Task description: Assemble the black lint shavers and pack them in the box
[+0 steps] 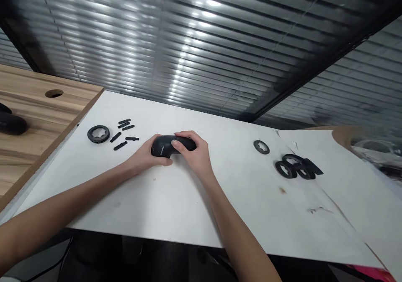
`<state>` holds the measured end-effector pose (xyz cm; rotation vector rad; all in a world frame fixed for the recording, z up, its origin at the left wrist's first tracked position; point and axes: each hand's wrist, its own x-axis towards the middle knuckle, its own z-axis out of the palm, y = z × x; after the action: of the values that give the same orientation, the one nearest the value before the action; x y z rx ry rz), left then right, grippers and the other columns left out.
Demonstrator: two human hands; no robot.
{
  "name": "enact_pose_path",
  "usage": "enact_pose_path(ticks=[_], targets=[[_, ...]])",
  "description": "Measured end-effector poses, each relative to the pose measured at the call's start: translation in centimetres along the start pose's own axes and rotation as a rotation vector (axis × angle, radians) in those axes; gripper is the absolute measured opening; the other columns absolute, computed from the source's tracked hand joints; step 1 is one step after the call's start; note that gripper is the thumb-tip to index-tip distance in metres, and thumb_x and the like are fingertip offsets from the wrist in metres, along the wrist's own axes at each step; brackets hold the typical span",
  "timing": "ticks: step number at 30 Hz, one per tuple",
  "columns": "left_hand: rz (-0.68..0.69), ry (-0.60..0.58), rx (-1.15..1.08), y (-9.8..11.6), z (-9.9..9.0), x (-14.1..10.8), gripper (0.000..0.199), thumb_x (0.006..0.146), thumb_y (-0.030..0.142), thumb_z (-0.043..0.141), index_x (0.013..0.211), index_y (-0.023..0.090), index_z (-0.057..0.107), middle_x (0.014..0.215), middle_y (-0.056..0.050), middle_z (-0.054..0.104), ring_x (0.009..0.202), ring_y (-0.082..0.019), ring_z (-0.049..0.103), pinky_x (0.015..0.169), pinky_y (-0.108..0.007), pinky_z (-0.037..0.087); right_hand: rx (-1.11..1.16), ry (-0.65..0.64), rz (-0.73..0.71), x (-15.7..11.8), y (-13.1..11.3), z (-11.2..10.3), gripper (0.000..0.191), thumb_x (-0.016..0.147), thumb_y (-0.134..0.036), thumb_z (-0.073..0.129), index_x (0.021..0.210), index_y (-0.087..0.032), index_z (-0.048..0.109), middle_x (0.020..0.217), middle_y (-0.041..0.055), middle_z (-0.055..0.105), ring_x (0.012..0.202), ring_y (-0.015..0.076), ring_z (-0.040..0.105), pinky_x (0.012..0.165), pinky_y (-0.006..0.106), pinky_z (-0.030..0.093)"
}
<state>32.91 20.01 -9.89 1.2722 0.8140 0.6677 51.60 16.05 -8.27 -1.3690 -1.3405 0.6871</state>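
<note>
Head camera: slatted blinds (pixel 125 34) fill the upper part of the view, behind the far edge of a white desk (pixel 176 206). A wood-grain top (pixel 34 152) with a round hole in it adjoins the desk's left edge. Two bare forearms reach in over the near edge. The left hand (pixel 149 154) and right hand (pixel 199 156) are close together, both clamped on one black device (pixel 165 143), over the middle part of the desk between its near and far edges. That device is smooth and rounded, with a soft sheen and a bent outline: a bulging end lies in the left hand, and the other end runs into the right hand, whose thumb presses across the top. Small white lettering sits on the bulging end (too tiny to read with certainty). Whether its underside touches the desk, I cannot tell.

Toward the desk's right edge lies a cluster of black rings (pixel 285 170), some overlapping, with a flat dark piece (pixel 314 166) at its right side. Near the far left corner is a thick black ring (pixel 90 136) with a notched inner rim; a thinner ring (pixel 256 146) lies right of the hands, toward the far edge. Smallest are several slim black strips (pixel 116 137), scattered between the thick ring and the left hand.
</note>
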Motion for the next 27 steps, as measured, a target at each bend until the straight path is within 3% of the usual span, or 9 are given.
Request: enact_pose_path(ticks=[15,20,24,27], targets=[[0.001,-0.056,-0.053,0.08,-0.28,-0.07,0.052,0.069,0.025,0.092,0.112,0.021,0.063,0.092,0.000,0.070,0.083,-0.019,0.066,0.079,-0.035,0.051,0.001,-0.022,0.013,0.14,0.54,-0.12,0.034,0.082,-0.058,0.082,0.095,-0.026,0.080,0.103,0.0048,0.078,0.099,0.0276,0.072,0.091,0.043,0.058],[0.034,-0.105,-0.078,0.26,-0.10,-0.27,0.053,0.077,0.036,0.091,0.117,0.020,0.061,0.099,-0.005,0.073,0.086,-0.021,0.069,0.077,-0.037,0.054,0.033,-0.006,0.002,0.57,0.96,-0.21,0.039,0.095,-0.063,0.065,0.093,-0.026,0.077,0.104,0.0055,0.079,0.103,0.0273,0.071,0.097,0.043,0.056],[0.164,-0.041,0.073,-0.03,0.27,-0.46,0.059,0.077,0.035,0.090,0.126,0.022,0.061,0.113,-0.008,0.073,0.099,-0.025,0.070,0.086,-0.039,0.056,0.084,0.066,0.028,0.75,0.94,-0.35,0.046,0.102,-0.065,0.052,0.100,-0.026,0.076,0.112,0.0056,0.077,0.108,0.0263,0.069,0.096,0.040,0.055],[0.388,-0.002,0.292,-0.71,0.30,-0.42,0.065,0.081,0.026,0.083,0.140,0.024,0.057,0.134,-0.011,0.070,0.117,-0.028,0.068,0.100,-0.042,0.054,0.147,0.099,0.044,0.69,0.83,-0.27,0.046,0.102,-0.066,0.052,0.101,-0.026,0.076,0.114,0.0052,0.076,0.112,0.0269,0.068,0.097,0.040,0.054]])
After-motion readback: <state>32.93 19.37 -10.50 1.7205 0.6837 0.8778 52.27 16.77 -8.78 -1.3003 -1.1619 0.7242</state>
